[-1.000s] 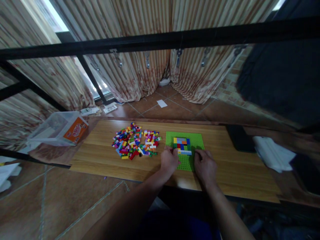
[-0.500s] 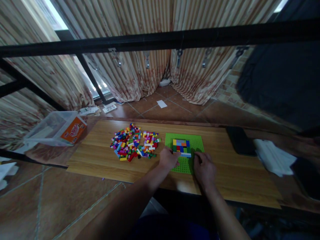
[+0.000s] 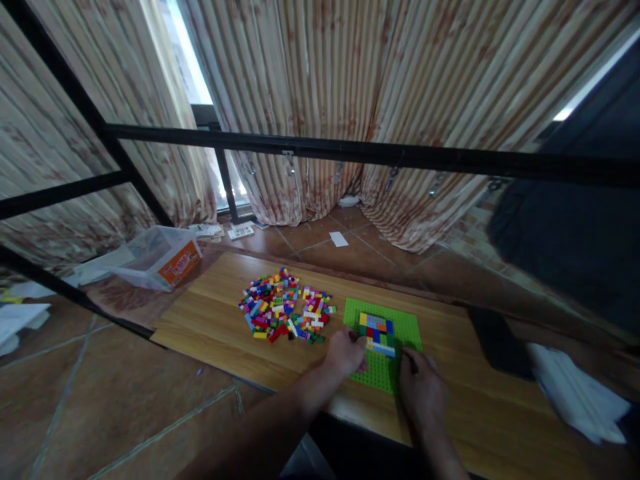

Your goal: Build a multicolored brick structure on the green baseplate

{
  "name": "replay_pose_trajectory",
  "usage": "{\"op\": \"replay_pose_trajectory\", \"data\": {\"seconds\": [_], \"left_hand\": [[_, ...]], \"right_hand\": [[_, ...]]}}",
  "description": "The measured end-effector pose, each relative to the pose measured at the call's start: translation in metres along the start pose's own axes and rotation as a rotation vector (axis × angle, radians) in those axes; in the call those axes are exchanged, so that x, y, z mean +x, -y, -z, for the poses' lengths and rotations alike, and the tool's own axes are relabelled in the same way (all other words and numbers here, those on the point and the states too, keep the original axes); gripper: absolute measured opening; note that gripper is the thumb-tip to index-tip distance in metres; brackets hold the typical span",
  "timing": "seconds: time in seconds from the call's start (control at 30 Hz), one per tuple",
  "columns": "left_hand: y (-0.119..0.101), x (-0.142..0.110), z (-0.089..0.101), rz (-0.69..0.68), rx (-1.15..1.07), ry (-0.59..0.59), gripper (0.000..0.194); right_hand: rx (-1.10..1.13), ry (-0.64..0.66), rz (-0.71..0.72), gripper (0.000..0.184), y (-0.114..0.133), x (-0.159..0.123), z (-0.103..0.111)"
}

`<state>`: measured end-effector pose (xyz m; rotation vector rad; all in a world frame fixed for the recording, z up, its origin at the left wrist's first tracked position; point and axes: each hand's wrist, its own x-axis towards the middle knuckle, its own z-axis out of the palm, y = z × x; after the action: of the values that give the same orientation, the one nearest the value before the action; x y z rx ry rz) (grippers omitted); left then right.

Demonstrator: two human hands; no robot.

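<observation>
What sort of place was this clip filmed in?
Probably a room in a home, though that isn't certain: long beige-striped fabric curtains hang behind, brown tiled flooring lies below, and small multicoloured plastic bricks are spread on a brown wooden tabletop.

The place appears to be a room in a home. Long patterned curtains (image 3: 325, 73) hang down to the tiled floor (image 3: 150, 413), beyond the far edge of the wooden surface (image 3: 210, 313). Colourful toy bricks (image 3: 277, 310) lie on this surface, and near its far left corner stands 1 transparent plastic box (image 3: 160, 257) with an orange label (image 3: 180, 265).
</observation>
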<state>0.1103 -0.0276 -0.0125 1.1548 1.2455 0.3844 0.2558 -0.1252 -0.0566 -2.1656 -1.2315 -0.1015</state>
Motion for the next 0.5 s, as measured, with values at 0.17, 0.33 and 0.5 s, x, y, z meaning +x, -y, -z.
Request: {"op": "replay_pose_trajectory", "data": {"seconds": [0.17, 0.33, 0.5], "left_hand": [[0.004, 0.004, -0.001, 0.016, -0.027, 0.006, 0.013], [0.003, 0.006, -0.004, 0.045, -0.033, -0.008, 0.015], [0.002, 0.005, -0.006, 0.047, -0.050, -0.024, 0.016]], "right_hand": [[0.040, -0.005, 0.013, 0.045, -0.004, -0.001, -0.002], [0.029, -0.010, 0.006, 0.047, -0.006, -0.002, -0.004], [0.026, 0.003, 0.021, 0.046, -0.014, -0.001, -0.008]]}}
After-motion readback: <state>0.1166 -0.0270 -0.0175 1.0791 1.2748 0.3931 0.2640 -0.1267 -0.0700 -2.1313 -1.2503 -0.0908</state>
